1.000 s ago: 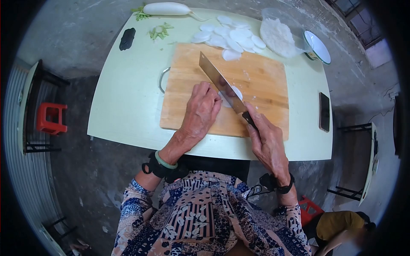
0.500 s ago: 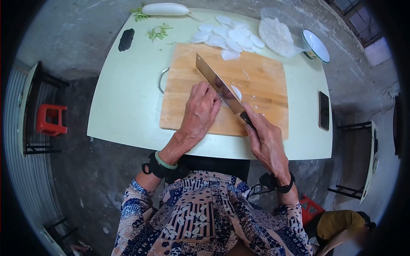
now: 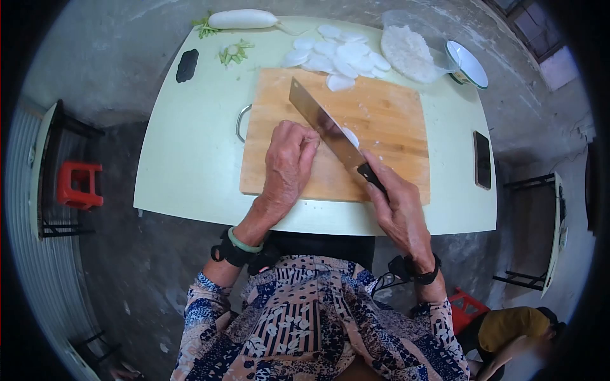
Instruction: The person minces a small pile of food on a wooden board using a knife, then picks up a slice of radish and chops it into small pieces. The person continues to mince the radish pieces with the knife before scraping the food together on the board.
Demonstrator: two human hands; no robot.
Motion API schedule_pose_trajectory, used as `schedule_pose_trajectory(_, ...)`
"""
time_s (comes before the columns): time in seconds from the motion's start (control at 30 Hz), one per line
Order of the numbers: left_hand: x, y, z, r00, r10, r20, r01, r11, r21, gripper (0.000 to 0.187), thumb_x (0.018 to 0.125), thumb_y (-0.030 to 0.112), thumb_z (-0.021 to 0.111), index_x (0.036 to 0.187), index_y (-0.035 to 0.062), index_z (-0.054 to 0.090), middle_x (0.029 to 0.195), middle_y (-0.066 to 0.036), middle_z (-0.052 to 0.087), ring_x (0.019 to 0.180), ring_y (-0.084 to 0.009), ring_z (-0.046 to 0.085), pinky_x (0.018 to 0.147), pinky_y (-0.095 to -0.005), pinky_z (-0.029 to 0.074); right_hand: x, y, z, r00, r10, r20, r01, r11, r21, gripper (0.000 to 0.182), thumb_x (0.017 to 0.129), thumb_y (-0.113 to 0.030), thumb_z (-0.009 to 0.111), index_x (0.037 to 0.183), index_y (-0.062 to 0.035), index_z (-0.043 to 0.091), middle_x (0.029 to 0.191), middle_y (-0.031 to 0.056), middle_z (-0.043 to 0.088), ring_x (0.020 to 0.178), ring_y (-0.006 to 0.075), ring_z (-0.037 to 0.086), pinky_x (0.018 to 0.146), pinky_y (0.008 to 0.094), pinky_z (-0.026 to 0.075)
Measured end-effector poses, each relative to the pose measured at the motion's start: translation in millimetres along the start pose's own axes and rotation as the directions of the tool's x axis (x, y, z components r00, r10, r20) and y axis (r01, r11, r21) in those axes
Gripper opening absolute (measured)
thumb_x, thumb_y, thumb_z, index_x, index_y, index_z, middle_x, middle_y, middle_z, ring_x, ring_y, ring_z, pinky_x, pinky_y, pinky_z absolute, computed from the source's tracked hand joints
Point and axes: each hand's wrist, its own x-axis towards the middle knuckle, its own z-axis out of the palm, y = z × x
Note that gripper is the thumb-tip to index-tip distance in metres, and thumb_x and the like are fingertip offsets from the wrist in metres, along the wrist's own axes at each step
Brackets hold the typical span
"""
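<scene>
My right hand (image 3: 400, 203) grips the black handle of a broad cleaver (image 3: 325, 126), whose blade points up and left over the wooden cutting board (image 3: 394, 114). Just left of the blade, my left hand (image 3: 289, 155) is closed, fingers curled together; whatever it may hold is hidden. A white radish slice (image 3: 350, 137) lies against the far side of the blade, with small white bits near it. Beyond the board's back edge, several round white slices (image 3: 346, 54) lie in an overlapping pile.
Along the back are a whole white radish (image 3: 243, 20), cut green tops (image 3: 236, 52), a clear bag of white shreds (image 3: 406, 52) and a bowl (image 3: 467, 65). A black object (image 3: 187, 65) and a phone (image 3: 482, 160) lie at the sides. Another person (image 3: 508, 330) is at lower right.
My left hand has moved slightly left, away from the cleaver blade. The cleaver stays at nearly the same place and slant. The whole view has shifted a little.
</scene>
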Motion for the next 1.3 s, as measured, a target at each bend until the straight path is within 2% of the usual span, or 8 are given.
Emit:
schedule_pose_trajectory(0.1, 11, -1, -15, 0.975, 0.114, 0.192, -0.145, 0.976, 0.159, 0.029, 0.09, 0.0, 0.075, 0.118, 0.0018, 0.068, 0.117, -0.015, 0.064, 0.11, -0.0346, 0.064, 0.096, -0.0453, 0.054, -10, -3, -12, 0.992, 0.093, -0.081, -0.088, 0.994, 0.07, 0.059, 0.098, 0.005, 0.064, 0.155, -0.0072, 0.057, 0.122, 0.024, 0.074, 0.108, 0.0385, 0.075, 0.095, 0.0403, 0.057)
schedule_pose_trajectory(0.2, 35, 0, -29, 0.809, 0.161, 0.566, -0.32, 0.927, 0.193, 0.066, 0.09, 0.01, 0.078, 0.152, 0.009, 0.056, 0.153, -0.017, 0.054, 0.141, -0.0417, 0.048, 0.122, -0.0501, 0.04, -25, 3, -17, 0.963, 0.217, -0.162, -0.201, 0.973, 0.111, 0.057, 0.099, 0.004, 0.063, 0.155, -0.0065, 0.058, 0.128, 0.0231, 0.075, 0.115, 0.033, 0.075, 0.1, 0.0376, 0.056)
schedule_pose_trajectory(0.33, 63, -2, -26, 0.643, 0.311, 0.7, -0.543, 0.829, 0.131, 0.068, 0.092, 0.012, 0.077, 0.156, 0.0139, 0.054, 0.158, -0.013, 0.054, 0.15, -0.0382, 0.044, 0.126, -0.0487, 0.037, -37, 11, -22, 0.911, 0.335, -0.239, -0.291, 0.935, 0.202, 0.056, 0.101, 0.003, 0.063, 0.156, -0.0041, 0.057, 0.131, 0.0214, 0.075, 0.12, 0.0264, 0.073, 0.103, 0.0359, 0.055)
schedule_pose_trajectory(0.43, 88, -2, -17, 0.467, 0.376, 0.801, -0.608, 0.794, -0.018, 0.068, 0.092, 0.014, 0.076, 0.156, 0.0126, 0.054, 0.153, -0.012, 0.057, 0.146, -0.0361, 0.047, 0.125, -0.0479, 0.038, -45, 18, -25, 0.894, 0.381, -0.237, -0.318, 0.91, 0.266, 0.056, 0.101, 0.003, 0.063, 0.156, -0.004, 0.057, 0.133, 0.0213, 0.075, 0.121, 0.0249, 0.073, 0.103, 0.0358, 0.055)
schedule_pose_trajectory(0.57, 98, -21, -6, 0.419, 0.479, 0.772, -0.662, 0.743, -0.103, 0.064, 0.091, 0.016, 0.076, 0.151, 0.0098, 0.057, 0.143, -0.012, 0.06, 0.135, -0.0353, 0.052, 0.121, -0.0458, 0.041, -52, 19, -29, 0.914, 0.332, -0.234, -0.285, 0.935, 0.212, 0.056, 0.101, 0.002, 0.064, 0.156, -0.0054, 0.057, 0.135, 0.0221, 0.074, 0.122, 0.0253, 0.073, 0.103, 0.036, 0.055)
schedule_pose_trajectory(0.83, 122, 13, -4, 0.294, 0.266, 0.918, -0.521, 0.85, -0.079, 0.047, 0.088, 0.014, 0.078, 0.133, 0.0049, 0.063, 0.115, -0.011, 0.06, 0.116, -0.0337, 0.058, 0.105, -0.0456, 0.051, -57, 25, -25, 0.899, 0.362, -0.247, -0.302, 0.921, 0.247, 0.056, 0.101, 0.0, 0.066, 0.156, -0.0063, 0.057, 0.133, 0.0243, 0.074, 0.121, 0.0306, 0.075, 0.1, 0.037, 0.057)
schedule_pose_trajectory(1.07, 109, 2, 6, 0.419, 0.319, 0.85, -0.542, 0.839, -0.048, 0.041, 0.087, 0.012, 0.08, 0.124, 0.0035, 0.066, 0.108, -0.012, 0.061, 0.106, -0.0334, 0.066, 0.094, -0.045, 0.056, -57, 26, -20, 0.904, 0.372, -0.211, -0.309, 0.91, 0.277, 0.055, 0.101, 0.0, 0.065, 0.155, -0.0033, 0.056, 0.134, 0.027, 0.073, 0.123, 0.0363, 0.074, 0.101, 0.04, 0.057)
schedule_pose_trajectory(1.3, 81, 24, 19, 0.624, 0.02, 0.781, -0.232, 0.959, 0.161, 0.03, 0.096, 0.019, 0.076, 0.115, 0.0006, 0.062, 0.11, -0.017, 0.058, 0.109, -0.0394, 0.062, 0.096, -0.0507, 0.053, -51, 16, -18, 0.902, 0.391, -0.183, -0.333, 0.9, 0.28, 0.053, 0.102, -0.002, 0.065, 0.154, -0.0024, 0.056, 0.133, 0.0288, 0.072, 0.122, 0.0401, 0.073, 0.1, 0.0427, 0.058)
